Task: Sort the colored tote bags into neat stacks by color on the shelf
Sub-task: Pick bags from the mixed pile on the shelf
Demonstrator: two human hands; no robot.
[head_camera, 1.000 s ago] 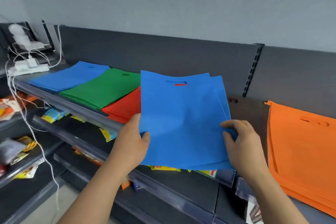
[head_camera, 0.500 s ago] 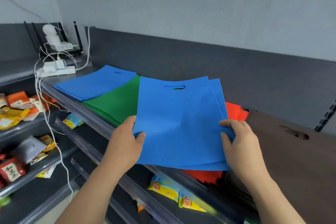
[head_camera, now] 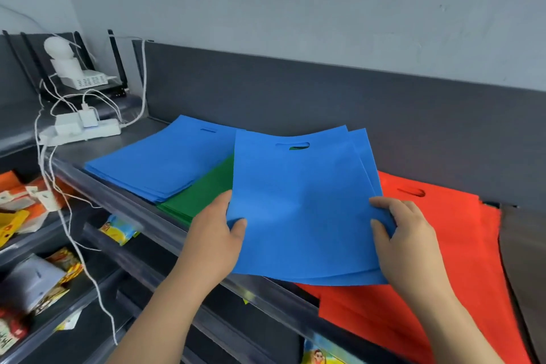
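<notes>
I hold a few blue tote bags (head_camera: 304, 204) flat above the shelf, over the green stack and the edge of the red one. My left hand (head_camera: 214, 241) grips their lower left edge and my right hand (head_camera: 400, 241) grips the lower right edge. A stack of blue bags (head_camera: 156, 165) lies on the shelf (head_camera: 118, 201) to the left. The green stack (head_camera: 201, 196) sits beside it, mostly hidden by the held bags. A red stack (head_camera: 437, 260) lies to the right, then a brown bag (head_camera: 526, 248) at the frame's right edge.
A white power strip (head_camera: 79, 131) with chargers and trailing cables (head_camera: 59, 207) sits at the shelf's left end, with a router (head_camera: 85, 80) behind it. Lower shelves hold snack packets (head_camera: 118, 229). A dark back panel (head_camera: 325, 97) runs behind the stacks.
The view has swung left along the shelf, and the held blue bags have travelled left with my hands, from over the red stack to over the green one. The orange stack has left the view.
</notes>
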